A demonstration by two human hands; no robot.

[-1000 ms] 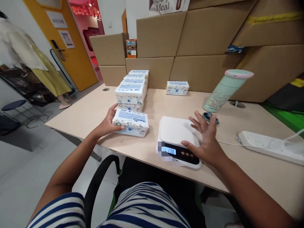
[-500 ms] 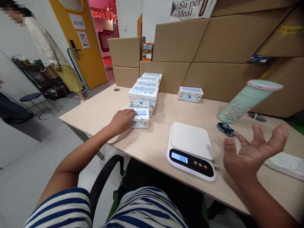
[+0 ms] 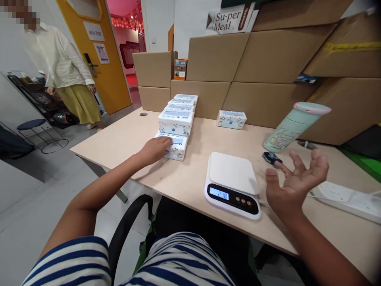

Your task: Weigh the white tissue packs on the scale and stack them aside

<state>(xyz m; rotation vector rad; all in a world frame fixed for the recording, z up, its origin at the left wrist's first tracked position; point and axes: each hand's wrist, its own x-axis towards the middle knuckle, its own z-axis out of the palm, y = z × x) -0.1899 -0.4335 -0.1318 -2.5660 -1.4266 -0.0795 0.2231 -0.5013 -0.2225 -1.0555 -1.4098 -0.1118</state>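
My left hand [image 3: 157,150] is on the nearest pack of tissues [image 3: 178,147], fingers over its top and thumb low on its near side. That white pack with blue print sits at the front end of a row of stacked tissue packs [image 3: 176,121]. My right hand [image 3: 293,182] is raised palm up, fingers spread and holding nothing, to the right of a white digital scale [image 3: 233,171]. Nothing lies on the scale's plate, and its lit display [image 3: 219,194] seems to read 218. A single tissue pack [image 3: 231,120] stands farther back by the cartons.
Brown cartons [image 3: 202,99] line the table's back. A mint green tumbler [image 3: 293,125], a small dark object [image 3: 271,158] and a white power strip [image 3: 351,200] are on the right. At the far left a person [image 3: 68,71] stands near a stool [image 3: 32,125].
The pack under my left hand has slid back against the stacked row. My right hand stays open. The scale's reading has changed, the view has shifted, and the person has turned.
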